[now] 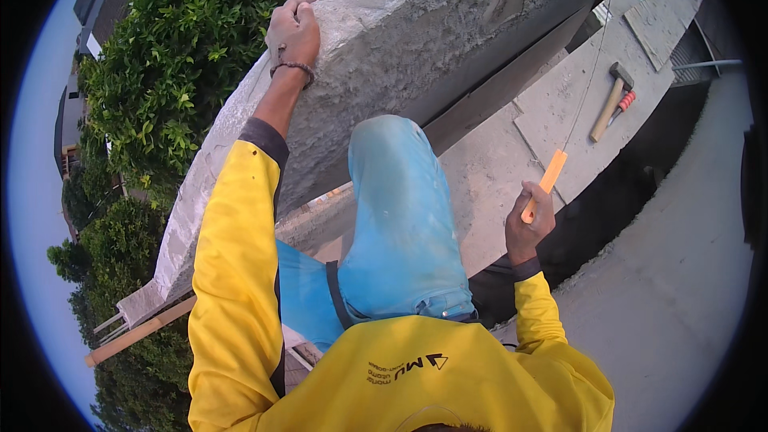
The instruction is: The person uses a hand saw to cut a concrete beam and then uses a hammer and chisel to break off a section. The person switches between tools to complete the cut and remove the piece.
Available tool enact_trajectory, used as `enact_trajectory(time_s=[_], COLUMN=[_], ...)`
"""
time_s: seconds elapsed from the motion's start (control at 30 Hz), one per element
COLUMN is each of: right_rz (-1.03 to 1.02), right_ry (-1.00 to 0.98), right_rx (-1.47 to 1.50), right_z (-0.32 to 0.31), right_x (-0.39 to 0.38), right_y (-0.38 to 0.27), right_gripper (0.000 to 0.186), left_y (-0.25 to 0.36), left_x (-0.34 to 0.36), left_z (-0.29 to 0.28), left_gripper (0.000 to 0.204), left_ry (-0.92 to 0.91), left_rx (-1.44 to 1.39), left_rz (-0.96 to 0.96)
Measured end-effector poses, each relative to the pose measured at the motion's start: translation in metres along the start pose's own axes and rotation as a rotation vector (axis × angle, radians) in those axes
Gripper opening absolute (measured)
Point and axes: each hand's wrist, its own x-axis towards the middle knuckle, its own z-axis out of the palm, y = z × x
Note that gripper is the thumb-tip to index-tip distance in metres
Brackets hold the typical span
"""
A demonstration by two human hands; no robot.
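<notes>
Closest in you get the yellow long-sleeve shirt (pixel 400 376) and a raised knee in light blue trousers (pixel 400 216), so the person looks to be braced or climbing against the wall.

The right hand (pixel 530 228) is out to the right at about knee height, fingers closed around the lower end of a flat orange stick (pixel 547 184). Its long axis runs up and slightly right, with the free end pointing toward the far right. A thin string (pixel 590 72) runs from that top end on up and away, looking fairly taut, so my guess is the stick is held upright like that to keep the line pulled straight. Can't tell if the string is tied on or just wrapped.

The left hand (pixel 294 32) is stretched up on the left, curled over the top edge of a rough grey concrete wall (pixel 384 56), gripping it, probably for balance. There's a bead bracelet (pixel 293 68) on that wrist.

Further off on the right, a hammer (pixel 610 100) with a wooden handle lies on a flat concrete slab (pixel 560 104), with a red-handled tool (pixel 625 102) touching it on its right side. Both well apart from the hands.

Far left is bushy green foliage (pixel 176 56).
</notes>
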Motion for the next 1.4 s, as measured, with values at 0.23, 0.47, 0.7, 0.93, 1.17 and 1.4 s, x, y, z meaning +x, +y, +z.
enact_trajectory(time_s=[0.23,0.47,0.7,0.93,1.17,1.4], right_rz=[0.354,0.086,-0.392,-0.452,-0.395,-0.433], right_ry=[-0.095,-0.048,-0.244,-0.361,-0.485,-0.545], right_rx=[-0.054,0.105,0.174,0.284,0.049,-0.208], right_z=[-0.01,-0.021,0.01,0.055,0.023,-0.041], right_x=[-0.055,-0.004,0.15,0.179,0.162,0.092], right_y=[0.014,-0.036,-0.114,-0.147,-0.164,-0.159], right_gripper=[0.008,0.06,0.052,0.046,0.05,0.06], left_y=[0.008,0.007,0.026,0.023,0.031,0.029], left_x=[-0.004,-0.005,-0.016,-0.013,-0.017,-0.018], left_z=[0.001,-0.002,0.002,0.003,0.003,0.002], left_gripper=[0.027,0.024,0.028,0.031,0.035,0.031], left_ry=[0.036,0.11,0.158,0.028,0.058,0.048], left_rx=[0.02,-0.15,0.351,0.337,0.336,0.267], left_rz=[-0.059,-0.102,-0.228,-0.272,-0.179,-0.194])
